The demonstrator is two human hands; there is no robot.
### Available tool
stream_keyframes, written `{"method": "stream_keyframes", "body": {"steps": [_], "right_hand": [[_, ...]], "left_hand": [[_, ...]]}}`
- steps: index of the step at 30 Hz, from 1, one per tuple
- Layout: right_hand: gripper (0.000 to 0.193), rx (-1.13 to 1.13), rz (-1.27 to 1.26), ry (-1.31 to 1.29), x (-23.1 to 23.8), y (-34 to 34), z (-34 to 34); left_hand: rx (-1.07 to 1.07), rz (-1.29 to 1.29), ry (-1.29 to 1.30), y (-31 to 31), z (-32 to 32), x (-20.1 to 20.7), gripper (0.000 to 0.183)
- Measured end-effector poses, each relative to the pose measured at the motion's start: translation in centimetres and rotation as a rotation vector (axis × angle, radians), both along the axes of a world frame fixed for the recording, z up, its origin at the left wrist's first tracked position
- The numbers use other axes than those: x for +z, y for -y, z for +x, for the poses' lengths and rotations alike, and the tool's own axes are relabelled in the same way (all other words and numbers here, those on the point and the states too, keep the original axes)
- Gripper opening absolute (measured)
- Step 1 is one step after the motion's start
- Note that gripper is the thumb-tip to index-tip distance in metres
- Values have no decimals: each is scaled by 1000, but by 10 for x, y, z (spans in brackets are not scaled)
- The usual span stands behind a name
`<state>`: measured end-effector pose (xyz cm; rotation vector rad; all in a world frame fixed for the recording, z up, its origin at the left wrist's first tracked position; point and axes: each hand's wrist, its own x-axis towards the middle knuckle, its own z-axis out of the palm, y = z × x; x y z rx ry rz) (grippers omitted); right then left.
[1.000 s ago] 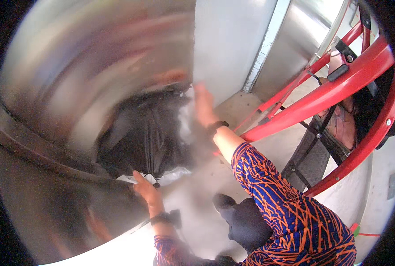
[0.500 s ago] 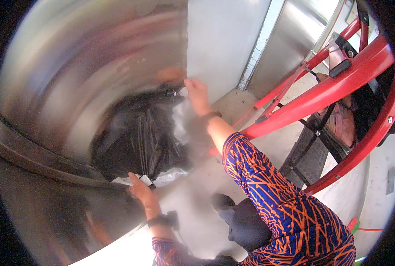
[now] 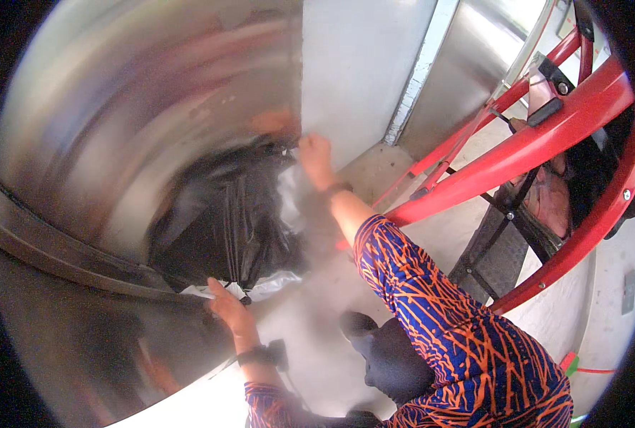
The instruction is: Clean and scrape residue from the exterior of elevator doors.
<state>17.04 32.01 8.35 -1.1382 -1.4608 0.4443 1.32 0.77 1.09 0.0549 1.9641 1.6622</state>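
Note:
A black plastic bag [image 3: 221, 228] spreads out in front of me with its creased inside facing up. White edging shows along its right and near sides. My left hand [image 3: 235, 317] is closed at the near edge, where white material shows under the fingers; a dark band circles that wrist. Farther off, my right hand [image 3: 317, 158] has its fingers curled on the far right edge of the bag, close to the pale panel. A dark band is on this wrist too. What lies beneath the bag is hidden.
Shiny metal walls [image 3: 153, 78] curve round the left and back, with a dark rail [image 3: 75, 250] low on the left. A pale grey panel [image 3: 360, 71] stands behind my right hand. At the right a red tubular frame [image 3: 467, 189] with black cross-bars leans over the floor.
My right hand has come down slightly and its fingers have curled in tighter at the bag's edge. The left hand stays almost where it was.

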Motion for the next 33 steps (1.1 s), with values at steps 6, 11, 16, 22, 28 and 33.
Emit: {"method": "stream_keyframes", "body": {"steps": [6, 11, 16, 22, 28, 33], "right_hand": [[28, 18, -45, -75, -3, 0, 6], [30, 201, -301, -165, -7, 15, 8], [31, 311, -220, -169, -57, 40, 22], [36, 697, -756, -737, -33, 114, 8], [32, 608, -685, -264, -34, 143, 2], [31, 569, -689, -238, -44, 147, 11]], "left_hand": [[36, -7, -57, -2, 4, -12, 75], [48, -79, -16, 0, -2, -6, 69], [91, 172, 133, -4, 3, 5, 68], [114, -98, -47, -7, -5, 9, 64], [109, -55, -287, 21, 8, -2, 66], [-26, 237, 0, 26, 15, -1, 57]]}}
